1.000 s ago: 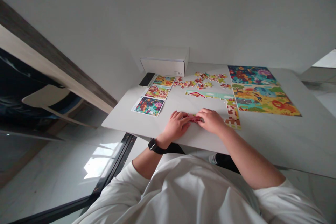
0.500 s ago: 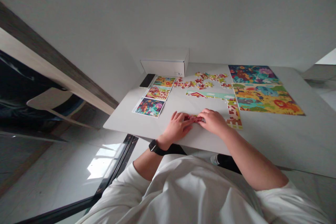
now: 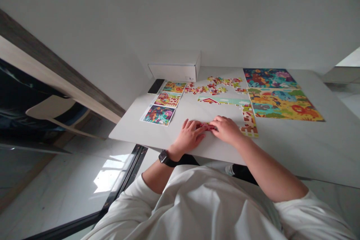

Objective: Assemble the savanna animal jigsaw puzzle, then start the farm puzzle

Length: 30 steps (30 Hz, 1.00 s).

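Close to the table's front edge, a few red puzzle pieces (image 3: 207,126) lie between my two hands. My left hand (image 3: 190,135) has its fingertips on their left end, the other fingers bent over the tabletop. From the other side, my right hand (image 3: 227,129) grips the right end between thumb and fingers. The fingers partly cover the pieces, so how they are joined cannot be made out. Just beyond, a joined puzzle border (image 3: 225,101) forms a corner, with a red barn roof along its top and a brown-patched strip down its right side.
Loose puzzle pieces (image 3: 216,85) are scattered behind the border. Three picture cards (image 3: 168,99) and a black phone (image 3: 156,86) lie at the left, before a white box (image 3: 174,71). Two finished puzzles (image 3: 284,103) cover the right back of the white table (image 3: 295,146).
The view has shifted slightly. My hands stay over the same puzzle pieces, with only small movements of the fingers.
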{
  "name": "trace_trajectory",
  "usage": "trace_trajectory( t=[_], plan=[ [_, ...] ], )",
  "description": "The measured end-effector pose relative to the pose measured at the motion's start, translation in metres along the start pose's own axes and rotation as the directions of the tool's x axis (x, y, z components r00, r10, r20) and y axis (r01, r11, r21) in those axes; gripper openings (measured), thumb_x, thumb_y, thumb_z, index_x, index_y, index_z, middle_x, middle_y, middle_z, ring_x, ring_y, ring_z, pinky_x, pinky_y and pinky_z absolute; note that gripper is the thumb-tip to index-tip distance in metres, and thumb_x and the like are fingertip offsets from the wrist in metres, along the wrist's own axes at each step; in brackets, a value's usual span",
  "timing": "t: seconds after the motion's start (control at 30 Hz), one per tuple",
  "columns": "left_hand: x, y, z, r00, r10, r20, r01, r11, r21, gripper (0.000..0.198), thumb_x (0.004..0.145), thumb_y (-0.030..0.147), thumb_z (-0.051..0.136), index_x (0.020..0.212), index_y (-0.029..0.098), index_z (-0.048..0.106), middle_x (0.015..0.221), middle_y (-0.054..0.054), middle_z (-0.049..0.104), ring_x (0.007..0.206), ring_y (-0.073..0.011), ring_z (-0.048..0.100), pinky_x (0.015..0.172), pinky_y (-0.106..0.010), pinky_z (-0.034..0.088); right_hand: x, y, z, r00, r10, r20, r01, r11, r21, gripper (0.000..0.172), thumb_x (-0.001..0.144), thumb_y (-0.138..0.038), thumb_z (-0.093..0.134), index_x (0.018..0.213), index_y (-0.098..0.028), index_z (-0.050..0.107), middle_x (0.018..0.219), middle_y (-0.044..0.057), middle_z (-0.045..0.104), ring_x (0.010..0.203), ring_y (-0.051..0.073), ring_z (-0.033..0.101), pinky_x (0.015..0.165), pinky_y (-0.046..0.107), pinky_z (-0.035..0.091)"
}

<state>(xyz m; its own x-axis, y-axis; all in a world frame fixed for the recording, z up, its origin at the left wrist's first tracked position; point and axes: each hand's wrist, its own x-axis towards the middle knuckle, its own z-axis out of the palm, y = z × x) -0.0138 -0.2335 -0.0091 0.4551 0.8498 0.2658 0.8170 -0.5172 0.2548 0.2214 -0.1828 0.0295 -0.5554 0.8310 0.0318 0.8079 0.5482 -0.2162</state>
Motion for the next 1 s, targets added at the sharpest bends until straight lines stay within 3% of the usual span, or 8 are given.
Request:
trace_trajectory(
  t=[0.1,0.23,0.3,0.37,0.5,0.63,0.9,1.0],
  plan=[
    [0.001,0.001,-0.003,1.000,0.007,-0.005,-0.007,1.000,0.003,0.043,0.110,0.042,0.057,0.151,0.035,0.067,0.142,-0.010,0.066,0.134,-0.0301,0.059,0.132,-0.062,0.031,0.001,0.001,0.004,0.999,-0.032,-0.011,0.032,0.999,0.012,0.020,0.100,-0.026,0.071,0.117,-0.027,0.083,0.117,0.009,0.074,0.106,0.027,0.070,0.095,0.038,0.053],
    [0.003,0.000,-0.007,0.994,0.111,0.001,-0.111,0.993,-0.041,0.046,0.111,0.038,0.055,0.156,0.032,0.063,0.156,-0.010,0.062,0.141,-0.0297,0.056,0.131,-0.055,0.037,0.004,0.010,0.011,0.994,-0.094,-0.051,0.098,0.992,0.082,0.020,0.096,-0.023,0.075,0.114,-0.027,0.083,0.113,0.009,0.074,0.105,0.027,0.071,0.096,0.039,0.055],
    [0.004,-0.001,-0.006,0.989,0.150,0.015,-0.148,0.986,-0.080,0.046,0.111,0.036,0.055,0.157,0.032,0.062,0.155,-0.008,0.064,0.140,-0.0281,0.057,0.127,-0.050,0.042,0.006,0.022,0.010,0.988,-0.108,-0.112,0.127,0.976,0.175,0.023,0.094,-0.023,0.077,0.116,-0.027,0.083,0.116,0.008,0.074,0.105,0.026,0.072,0.097,0.039,0.056],
    [0.004,-0.003,-0.004,0.989,0.145,0.016,-0.143,0.985,-0.098,0.045,0.112,0.036,0.055,0.155,0.033,0.064,0.153,-0.006,0.068,0.139,-0.0277,0.059,0.124,-0.049,0.045,0.006,0.041,0.003,0.972,-0.044,-0.232,0.107,0.958,0.267,0.026,0.094,-0.023,0.075,0.119,-0.026,0.082,0.120,0.009,0.073,0.101,0.024,0.072,0.096,0.038,0.057],
    [0.003,-0.008,-0.002,0.990,0.138,0.024,-0.136,0.987,-0.087,0.043,0.112,0.036,0.055,0.154,0.032,0.066,0.156,-0.004,0.067,0.139,-0.0278,0.060,0.123,-0.051,0.044,0.000,0.082,-0.018,0.859,0.199,-0.471,-0.021,0.934,0.357,0.022,0.097,-0.023,0.065,0.112,-0.023,0.082,0.114,0.009,0.075,0.082,0.021,0.070,0.083,0.038,0.058],
    [0.006,-0.012,-0.011,0.981,0.173,0.083,-0.170,0.984,-0.042,0.044,0.111,0.035,0.056,0.154,0.034,0.065,0.155,-0.003,0.068,0.138,-0.0286,0.061,0.127,-0.056,0.038,-0.005,0.096,-0.028,0.780,0.294,-0.552,-0.072,0.919,0.387,0.021,0.096,-0.023,0.062,0.104,-0.022,0.081,0.106,0.009,0.076,0.076,0.020,0.068,0.081,0.037,0.058],
    [0.025,-0.013,-0.033,0.952,0.240,0.189,-0.232,0.971,-0.066,0.043,0.109,0.035,0.061,0.151,0.044,0.066,0.149,0.002,0.072,0.125,-0.0249,0.068,0.111,-0.047,0.052,-0.003,0.079,-0.021,0.815,0.256,-0.520,-0.041,0.920,0.390,0.021,0.098,-0.025,0.061,0.106,-0.024,0.081,0.109,0.009,0.078,0.077,0.020,0.069,0.080,0.036,0.059],
    [0.042,-0.019,-0.039,0.947,0.265,0.182,-0.252,0.963,-0.094,0.032,0.109,0.036,0.060,0.137,0.038,0.076,0.136,-0.001,0.078,0.117,-0.0238,0.072,0.105,-0.043,0.054,-0.003,0.077,-0.020,0.825,0.253,-0.505,-0.049,0.923,0.382,0.021,0.098,-0.024,0.061,0.107,-0.024,0.080,0.110,0.008,0.077,0.079,0.020,0.070,0.079,0.035,0.058]
  ],
)
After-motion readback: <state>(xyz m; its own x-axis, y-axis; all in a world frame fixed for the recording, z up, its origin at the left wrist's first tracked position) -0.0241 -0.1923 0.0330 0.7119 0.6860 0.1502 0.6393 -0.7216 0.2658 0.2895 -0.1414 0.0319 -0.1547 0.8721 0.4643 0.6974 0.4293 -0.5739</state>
